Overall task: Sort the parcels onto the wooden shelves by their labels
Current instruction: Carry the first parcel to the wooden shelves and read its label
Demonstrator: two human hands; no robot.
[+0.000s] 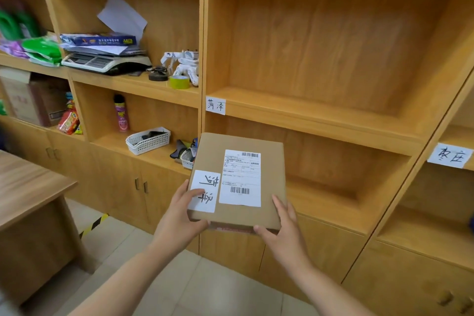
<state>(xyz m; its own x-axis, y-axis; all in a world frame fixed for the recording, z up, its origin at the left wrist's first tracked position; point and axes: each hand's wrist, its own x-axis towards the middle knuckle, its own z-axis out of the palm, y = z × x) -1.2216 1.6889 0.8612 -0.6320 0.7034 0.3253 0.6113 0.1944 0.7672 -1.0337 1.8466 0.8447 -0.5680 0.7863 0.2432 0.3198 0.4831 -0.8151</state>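
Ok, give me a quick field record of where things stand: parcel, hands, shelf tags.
parcel: flat cardboard box, held in front of the shelves
labels: printed shipping label; handwritten tag
left hand: grip on near left corner
right hand: grip on near right corner
shelf tags: one on centre shelf edge, one at right

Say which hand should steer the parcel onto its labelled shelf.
Right hand, probably. It grips the parcel at the near right corner, on the side of the empty bay under the matching shelf tag; the left hand partly covers the handwritten label.
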